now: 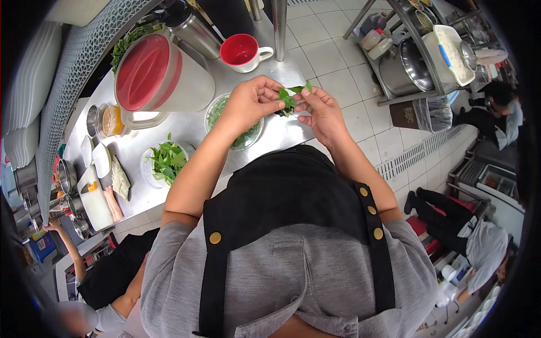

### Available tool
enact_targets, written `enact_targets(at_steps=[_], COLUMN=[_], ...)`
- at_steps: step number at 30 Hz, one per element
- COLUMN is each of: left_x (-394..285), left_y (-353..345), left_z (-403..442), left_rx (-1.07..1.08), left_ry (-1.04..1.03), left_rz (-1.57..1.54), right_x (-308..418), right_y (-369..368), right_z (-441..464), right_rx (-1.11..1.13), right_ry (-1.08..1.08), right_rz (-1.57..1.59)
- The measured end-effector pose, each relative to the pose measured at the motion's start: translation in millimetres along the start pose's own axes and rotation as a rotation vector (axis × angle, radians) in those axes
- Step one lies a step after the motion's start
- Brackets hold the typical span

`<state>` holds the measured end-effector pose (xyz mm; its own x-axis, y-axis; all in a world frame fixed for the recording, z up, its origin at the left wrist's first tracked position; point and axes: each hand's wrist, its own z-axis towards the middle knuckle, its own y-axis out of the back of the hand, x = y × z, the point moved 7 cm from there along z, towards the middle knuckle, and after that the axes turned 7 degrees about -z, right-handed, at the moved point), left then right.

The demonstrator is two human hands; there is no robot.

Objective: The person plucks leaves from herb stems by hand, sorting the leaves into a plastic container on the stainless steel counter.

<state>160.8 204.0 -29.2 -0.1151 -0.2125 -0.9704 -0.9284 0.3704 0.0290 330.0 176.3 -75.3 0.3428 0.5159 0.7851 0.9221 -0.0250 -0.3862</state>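
Note:
My left hand (253,104) pinches a sprig of green leaves (286,99) between thumb and fingers above the steel counter's edge. Close beside it, the thumb and fingers of my right hand (323,115) are closed on a leaf at the sprig's right end. Under my left forearm stands a round clear container (261,135) with green leaves inside, partly hidden by the arm. Left of that forearm, a clear tub (144,169) is heaped with loose green leaves (167,160). A dark patch below the sprig is too small to make out.
On the steel counter (236,162) stand a red-lidded pitcher (191,79), a white mug (248,66) with red inside, and a jar of orange contents (112,120). A cutting board (97,205) lies at left. Wire shelving overhangs that side. Several people work around, and a rack (389,101) stands at right.

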Motion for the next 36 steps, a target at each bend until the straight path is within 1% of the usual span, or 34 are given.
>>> enact_targets(at_steps=[1,2,3,4,6,10,12,13,14,16,17,19,20,22,26,28,29,31,32,34,35,36], left_x=[-2,-4,-6,-7,-7,-10,-4,-3,-2,1,10,38,46,40,39,38,45,59,64,52,51,42], left_y=[-2,-3,-5,-7,-9,-6,-2,-1,1,-4,-5,-13,-17,-22,-23,-16,-11,-3,2,11,14,15], left_z=[0,-1,-1,-1,2,5,12,17,23,35,46,65,69,75,84,85,90,96,98,96,96,96], left_rx=[0.018,0.018,0.031,0.043,0.057,0.055,0.074,0.091,0.091,0.22,0.217,0.267,0.268,0.184,0.207,0.128,0.131,0.2,0.201,0.168,0.166,0.157], left_ry=[-0.002,-0.002,0.019,0.039,0.031,-0.005,-0.009,-0.01,-0.01,0.061,0.062,0.058,0.057,-0.049,-0.045,-0.087,-0.088,-0.022,-0.021,0.048,0.05,-0.013], left_rz=[-0.029,-0.03,0.027,0.084,0.084,0.081,0.119,0.156,0.155,0.555,0.554,0.847,0.847,1.07,1.094,1.11,1.111,0.901,0.901,0.804,0.804,0.724], right_x=[1,2,3,3,4,2,5,5,5,4,4,1,0,-2,-2,-3,-4,-3,-5,-7,-8,-7], right_y=[-2,-7,-10,-10,-13,-6,3,6,13,25,27,35,39,44,49,49,50,50,51,49,48,45], right_z=[-1,-1,-1,0,4,13,14,15,16,16,16,16,16,16,15,15,15,15,15,16,16,16], right_rx=[-0.001,0.028,0.058,0.058,0.089,0.047,-0.04,-0.041,-0.092,-0.168,-0.165,-0.187,-0.188,-0.177,-0.181,-0.18,-0.182,-0.168,-0.168,-0.133,-0.131,-0.105], right_ry=[0.0,0.004,0.007,0.008,0.036,0.063,0.099,0.099,0.102,0.084,0.083,0.082,0.083,0.077,0.091,0.087,0.088,0.118,0.117,0.123,0.122,0.126], right_rz=[0.0,-0.078,-0.155,-0.156,-0.298,-0.198,0.01,0.01,0.002,-0.014,-0.015,-0.019,-0.018,-0.023,-0.042,-0.072,-0.07,-0.169,-0.168,-0.221,-0.221,-0.265])
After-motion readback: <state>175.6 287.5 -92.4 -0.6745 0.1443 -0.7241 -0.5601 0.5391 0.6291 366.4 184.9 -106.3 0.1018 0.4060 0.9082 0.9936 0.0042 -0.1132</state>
